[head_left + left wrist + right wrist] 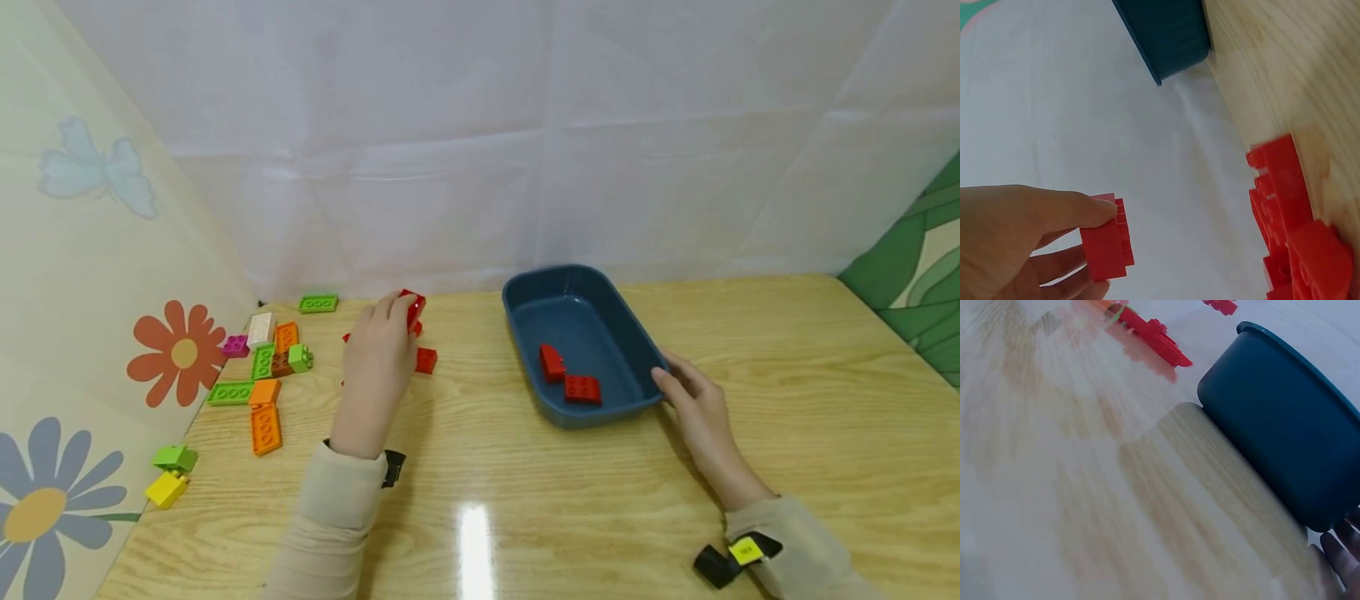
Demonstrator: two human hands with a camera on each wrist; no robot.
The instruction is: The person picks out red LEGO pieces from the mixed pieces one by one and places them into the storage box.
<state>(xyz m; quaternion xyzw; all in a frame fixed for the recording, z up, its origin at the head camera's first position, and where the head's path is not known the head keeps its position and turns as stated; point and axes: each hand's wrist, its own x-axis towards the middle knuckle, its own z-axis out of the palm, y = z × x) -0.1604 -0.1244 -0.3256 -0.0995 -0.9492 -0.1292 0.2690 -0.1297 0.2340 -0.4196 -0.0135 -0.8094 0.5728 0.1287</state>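
My left hand (378, 350) pinches a red toy brick (1104, 250) between thumb and fingers, held up above the table. Below and around that hand lie several more red bricks (426, 360), partly hidden by it in the head view. At the centre right stands a dark blue tub (551, 408) with a curved red brick (552, 363) and a studded red brick (582, 389) on its floor. My right hand (701, 417) holds the tub by its near right corner, thumb at the rim and fingers along the outer wall.
Green, orange, white, brown and magenta bricks (266, 429) lie scattered on the left of the wooden table (480, 483). A lime brick and a yellow brick (167, 489) sit at the left edge. A white sheet (420, 150) hangs behind the table.
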